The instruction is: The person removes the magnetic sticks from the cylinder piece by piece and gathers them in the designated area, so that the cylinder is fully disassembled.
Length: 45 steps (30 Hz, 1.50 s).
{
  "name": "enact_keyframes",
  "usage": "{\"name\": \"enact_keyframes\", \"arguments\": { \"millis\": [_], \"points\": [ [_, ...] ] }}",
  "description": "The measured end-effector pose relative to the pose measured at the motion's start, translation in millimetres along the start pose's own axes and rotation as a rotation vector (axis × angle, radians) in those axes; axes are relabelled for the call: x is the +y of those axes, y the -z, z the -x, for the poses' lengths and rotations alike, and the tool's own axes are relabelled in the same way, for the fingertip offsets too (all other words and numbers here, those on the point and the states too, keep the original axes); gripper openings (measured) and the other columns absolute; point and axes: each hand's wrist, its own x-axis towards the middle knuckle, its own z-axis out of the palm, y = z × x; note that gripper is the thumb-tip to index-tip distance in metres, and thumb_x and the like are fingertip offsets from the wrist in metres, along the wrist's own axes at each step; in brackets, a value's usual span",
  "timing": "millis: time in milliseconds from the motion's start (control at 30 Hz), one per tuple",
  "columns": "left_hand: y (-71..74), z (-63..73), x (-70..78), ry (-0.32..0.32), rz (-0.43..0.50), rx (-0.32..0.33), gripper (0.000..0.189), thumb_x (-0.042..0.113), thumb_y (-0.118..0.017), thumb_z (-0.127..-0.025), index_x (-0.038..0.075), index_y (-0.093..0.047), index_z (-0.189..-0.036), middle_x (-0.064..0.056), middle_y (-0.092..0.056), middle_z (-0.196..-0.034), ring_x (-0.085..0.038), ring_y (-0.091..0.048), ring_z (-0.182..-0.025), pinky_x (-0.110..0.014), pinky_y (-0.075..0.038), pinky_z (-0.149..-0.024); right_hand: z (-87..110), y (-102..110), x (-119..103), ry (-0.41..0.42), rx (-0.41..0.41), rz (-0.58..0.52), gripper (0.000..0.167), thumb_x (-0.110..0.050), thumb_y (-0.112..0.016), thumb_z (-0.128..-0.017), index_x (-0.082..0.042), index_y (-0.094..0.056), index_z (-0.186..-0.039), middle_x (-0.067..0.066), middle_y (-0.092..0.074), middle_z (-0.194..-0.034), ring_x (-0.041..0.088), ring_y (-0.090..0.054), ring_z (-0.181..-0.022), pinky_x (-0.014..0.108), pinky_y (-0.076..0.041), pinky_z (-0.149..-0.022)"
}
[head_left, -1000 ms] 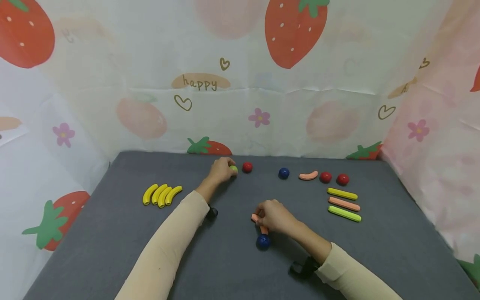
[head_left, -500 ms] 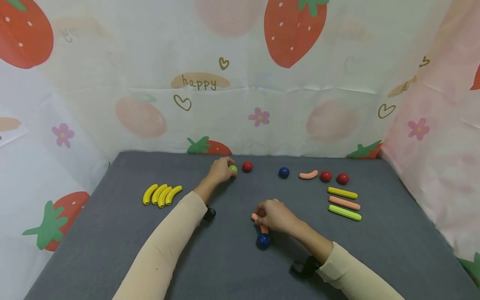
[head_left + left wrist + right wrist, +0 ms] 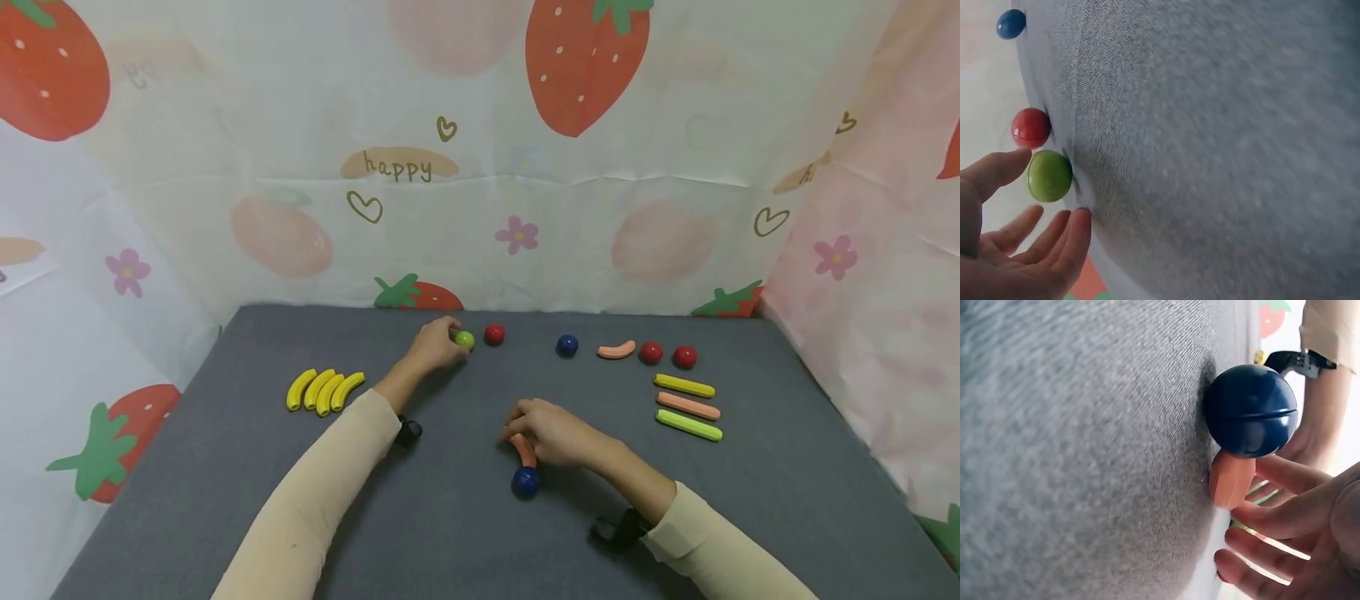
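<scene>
In the head view the left hand [image 3: 437,343] is beside a green ball [image 3: 465,340] near the table's back edge. The left wrist view shows its fingers spread, with a gap between the fingertips and the ball. A red ball [image 3: 494,334] sits just right of the green one. Near the table's middle, the right hand [image 3: 551,429] is at the far end of a curved orange stick [image 3: 524,452], fingers loosely spread in the right wrist view; whether a fingertip touches it is unclear. The stick's near end meets a dark blue ball [image 3: 1250,411].
Several yellow curved pieces [image 3: 324,392] lie at left. Further right are another blue ball [image 3: 567,346], a curved pink piece [image 3: 617,350] and two red balls [image 3: 651,353]. Below them lie straight sticks, yellow [image 3: 685,386], pink [image 3: 687,406] and green [image 3: 689,425]. Patterned cloth [image 3: 570,208] backs the table.
The left hand has let go of the green ball and drawn slightly left. The right hand's fingers have loosened from the curved orange stick, its far end now hidden behind them.
</scene>
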Motion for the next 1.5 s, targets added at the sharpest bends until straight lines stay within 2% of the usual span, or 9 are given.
{"name": "enact_keyframes", "arguments": {
  "millis": [167,367,533,667,933,1067,1167,1333,1500],
  "points": [
    [11.6,9.9,1.5,0.005,-0.018,0.035,0.059,0.024,-0.071,-0.089,0.004,-0.048,-0.140,-0.020,-0.052,-0.138,-0.036,-0.049,-0.128,-0.050,-0.041,-0.106,2.7,-2,3,-0.027,-0.040,0.053,0.025,0.001,-0.059,-0.092,-0.010,-0.075,-0.107,0.009,-0.065,-0.110,0.025,-0.059,-0.099,0.038,-0.051,-0.088],
    [25.3,30.7,18.0,-0.103,0.043,0.195,0.047,0.023,-0.066,-0.093,0.006,-0.054,-0.134,-0.017,-0.050,-0.137,-0.034,-0.052,-0.123,-0.052,-0.044,-0.101,8.2,0,5,-0.098,-0.030,0.059,0.028,0.005,-0.064,-0.085,-0.008,-0.075,-0.107,0.010,-0.064,-0.114,0.027,-0.058,-0.103,0.043,-0.051,-0.090],
    [23.9,54.8,27.8,-0.178,0.075,0.202,0.038,0.021,-0.063,-0.094,0.008,-0.060,-0.130,-0.016,-0.053,-0.132,-0.033,-0.058,-0.118,-0.048,-0.050,-0.093,8.4,-1,3,-0.099,-0.030,0.061,0.025,-0.007,-0.074,-0.083,-0.007,-0.074,-0.108,0.009,-0.063,-0.114,0.025,-0.057,-0.102,0.041,-0.051,-0.090],
    [19.4,68.1,30.2,-0.201,0.085,0.158,0.032,0.020,-0.064,-0.094,0.008,-0.064,-0.124,-0.015,-0.057,-0.128,-0.033,-0.059,-0.116,-0.048,-0.051,-0.093,8.2,-1,2,-0.062,-0.022,0.067,0.026,-0.012,-0.078,-0.082,-0.007,-0.074,-0.106,0.008,-0.064,-0.113,0.025,-0.059,-0.102,0.040,-0.052,-0.089],
    [8.6,84.6,28.8,-0.215,0.063,0.032,0.029,0.023,-0.065,-0.094,0.009,-0.067,-0.119,-0.011,-0.062,-0.124,-0.027,-0.061,-0.112,-0.045,-0.051,-0.093,8.3,-2,-1,0.001,-0.022,0.077,0.021,-0.013,-0.077,-0.082,-0.008,-0.076,-0.102,0.005,-0.067,-0.111,0.022,-0.063,-0.103,0.038,-0.053,-0.091],
    [2.4,93.4,29.3,-0.238,0.046,-0.063,0.027,0.022,-0.064,-0.094,0.008,-0.068,-0.117,-0.007,-0.067,-0.116,-0.023,-0.064,-0.107,-0.041,-0.053,-0.090,7.8,-3,-1,0.017,-0.017,0.093,0.017,-0.014,-0.077,-0.082,-0.010,-0.077,-0.099,0.002,-0.068,-0.106,0.019,-0.064,-0.099,0.036,-0.053,-0.089],
    [-2.6,100.0,30.4,-0.276,0.039,-0.163,0.026,0.021,-0.064,-0.094,0.007,-0.068,-0.115,-0.005,-0.070,-0.108,-0.020,-0.065,-0.100,-0.034,-0.054,-0.084,7.3,-4,-2,0.014,-0.009,0.098,0.015,-0.016,-0.077,-0.083,-0.011,-0.077,-0.097,0.001,-0.069,-0.103,0.018,-0.063,-0.097,0.035,-0.053,-0.088],
    [-10.9,107.2,30.7,-0.319,0.022,-0.315,0.026,0.022,-0.065,-0.094,0.006,-0.068,-0.114,-0.005,-0.072,-0.107,-0.017,-0.067,-0.096,-0.027,-0.053,-0.077,6.8,-5,-3,-0.006,0.001,0.107,0.013,-0.021,-0.076,-0.085,-0.014,-0.077,-0.095,-0.001,-0.070,-0.096,0.016,-0.060,-0.093,0.032,-0.052,-0.084],
    [-17.1,109.7,28.4,-0.314,-0.018,-0.382,0.024,0.021,-0.067,-0.092,0.006,-0.070,-0.111,-0.006,-0.072,-0.105,-0.018,-0.067,-0.096,-0.031,-0.054,-0.079,6.6,-5,-3,-0.035,0.005,0.085,0.013,-0.024,-0.073,-0.087,-0.014,-0.077,-0.095,-0.003,-0.069,-0.089,0.012,-0.056,-0.084,0.028,-0.049,-0.074]
  ]
}}
